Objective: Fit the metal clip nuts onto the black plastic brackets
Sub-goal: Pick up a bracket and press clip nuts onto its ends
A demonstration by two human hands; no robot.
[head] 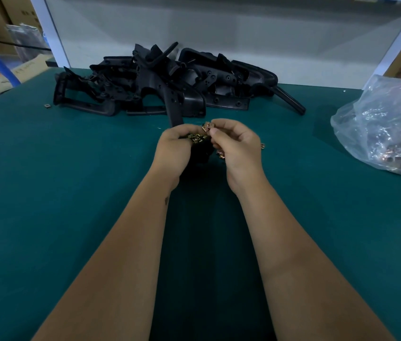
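My left hand (173, 150) grips a black plastic bracket (200, 153) over the middle of the green table, with several brass-coloured clip nuts (197, 138) bunched at its fingertips. My right hand (237, 143) pinches one metal clip nut (207, 126) just above the bracket's top. A few loose clip nuts (220, 155) lie on the table under my right hand. The bracket is mostly hidden by both hands.
A pile of black plastic brackets (165, 82) lies at the back of the green table (71, 180). A clear plastic bag of clip nuts (386, 129) sits at the right edge. One stray clip nut (46, 105) lies at the far left. White shelf posts stand behind.
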